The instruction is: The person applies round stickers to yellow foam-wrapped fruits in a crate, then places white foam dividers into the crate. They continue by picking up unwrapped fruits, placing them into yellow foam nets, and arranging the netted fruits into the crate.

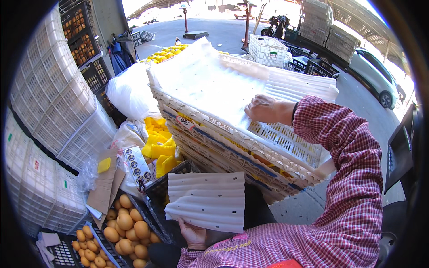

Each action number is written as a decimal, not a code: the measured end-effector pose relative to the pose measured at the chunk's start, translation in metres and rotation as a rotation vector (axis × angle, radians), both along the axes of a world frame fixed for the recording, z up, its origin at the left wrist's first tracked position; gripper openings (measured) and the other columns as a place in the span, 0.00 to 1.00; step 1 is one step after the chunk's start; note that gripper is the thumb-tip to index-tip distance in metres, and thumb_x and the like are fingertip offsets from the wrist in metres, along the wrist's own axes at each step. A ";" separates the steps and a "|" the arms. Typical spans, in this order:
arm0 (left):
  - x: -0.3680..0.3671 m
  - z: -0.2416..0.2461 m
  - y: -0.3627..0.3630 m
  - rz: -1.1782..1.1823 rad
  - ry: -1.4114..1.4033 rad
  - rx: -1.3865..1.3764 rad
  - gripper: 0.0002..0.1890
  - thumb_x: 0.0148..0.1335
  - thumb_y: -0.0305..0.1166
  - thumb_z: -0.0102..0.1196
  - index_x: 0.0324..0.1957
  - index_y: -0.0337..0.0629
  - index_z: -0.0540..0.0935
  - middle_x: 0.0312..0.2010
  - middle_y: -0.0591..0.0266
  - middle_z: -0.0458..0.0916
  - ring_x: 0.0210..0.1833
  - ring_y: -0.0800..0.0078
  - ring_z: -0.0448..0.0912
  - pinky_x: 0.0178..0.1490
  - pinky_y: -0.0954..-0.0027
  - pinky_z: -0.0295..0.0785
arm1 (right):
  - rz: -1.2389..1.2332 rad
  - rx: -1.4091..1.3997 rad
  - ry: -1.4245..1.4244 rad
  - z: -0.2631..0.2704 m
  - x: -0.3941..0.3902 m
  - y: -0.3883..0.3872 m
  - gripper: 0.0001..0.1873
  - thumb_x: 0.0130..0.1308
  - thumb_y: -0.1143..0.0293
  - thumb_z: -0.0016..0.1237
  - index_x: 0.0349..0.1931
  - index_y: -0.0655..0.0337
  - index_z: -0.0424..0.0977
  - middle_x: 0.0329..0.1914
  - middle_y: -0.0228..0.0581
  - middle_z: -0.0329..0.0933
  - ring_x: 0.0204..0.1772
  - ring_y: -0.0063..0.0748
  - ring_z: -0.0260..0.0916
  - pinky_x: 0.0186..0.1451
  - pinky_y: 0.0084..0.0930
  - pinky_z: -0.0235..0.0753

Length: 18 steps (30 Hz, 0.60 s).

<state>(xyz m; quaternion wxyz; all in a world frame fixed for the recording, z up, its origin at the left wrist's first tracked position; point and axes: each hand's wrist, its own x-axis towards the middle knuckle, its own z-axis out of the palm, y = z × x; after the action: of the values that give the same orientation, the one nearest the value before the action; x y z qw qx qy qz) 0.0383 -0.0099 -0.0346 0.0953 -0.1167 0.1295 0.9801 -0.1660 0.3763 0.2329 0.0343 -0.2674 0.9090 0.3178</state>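
My left hand [192, 234] holds the lower edge of a white ribbed foam sheet [206, 201] dotted with small dark holes, low in front of my body. My right hand [263, 109], its fingers bent, is at the edge of a bright white foam liner [207, 87] inside the top plastic crate [234, 134] of a stack. Whether the fingers pinch the liner cannot be told. Beside that hand, the slatted crate floor [288, 139] shows uncovered. Another ribbed foam piece [301, 85] lies over the crate's far right side.
Round tan-orange fruit [129, 227] fills black crates at the lower left. Yellow foam nets [161, 144] and a sticker sheet [137, 165] lie beside the stack. Tall white crates [50, 90] stand at left. A white plastic bundle [132, 90] and yellow-wrapped fruit [167, 53] are farther back; a car [377, 73] is at right.
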 end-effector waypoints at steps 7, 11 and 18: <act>0.000 -0.009 0.002 0.007 -0.061 -0.005 0.26 0.75 0.50 0.39 0.70 0.52 0.67 0.67 0.61 0.72 0.69 0.58 0.70 0.70 0.44 0.64 | 0.025 0.012 -0.030 0.006 0.013 0.001 0.08 0.69 0.73 0.44 0.38 0.68 0.75 0.29 0.44 0.81 0.33 0.41 0.81 0.42 0.36 0.79; 0.001 -0.014 0.004 -0.030 -0.048 -0.023 0.26 0.75 0.50 0.39 0.69 0.52 0.69 0.67 0.62 0.72 0.68 0.58 0.70 0.70 0.45 0.65 | -0.192 -0.119 -0.191 0.035 0.024 0.005 0.27 0.74 0.60 0.44 0.68 0.62 0.63 0.44 0.48 0.79 0.48 0.44 0.77 0.55 0.44 0.75; -0.007 -0.022 0.003 -0.054 -0.030 -0.161 0.25 0.74 0.49 0.41 0.67 0.52 0.72 0.64 0.63 0.75 0.66 0.62 0.73 0.68 0.51 0.67 | -0.774 -0.331 0.174 0.113 0.089 0.146 0.29 0.75 0.53 0.43 0.73 0.51 0.60 0.73 0.44 0.64 0.75 0.41 0.61 0.76 0.42 0.60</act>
<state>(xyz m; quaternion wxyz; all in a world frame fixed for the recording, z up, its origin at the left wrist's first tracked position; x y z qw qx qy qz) 0.0317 -0.0073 -0.0566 0.1140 -0.1353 0.2096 0.9616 -0.0768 0.5222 0.3463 0.0307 0.1195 0.9806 0.1525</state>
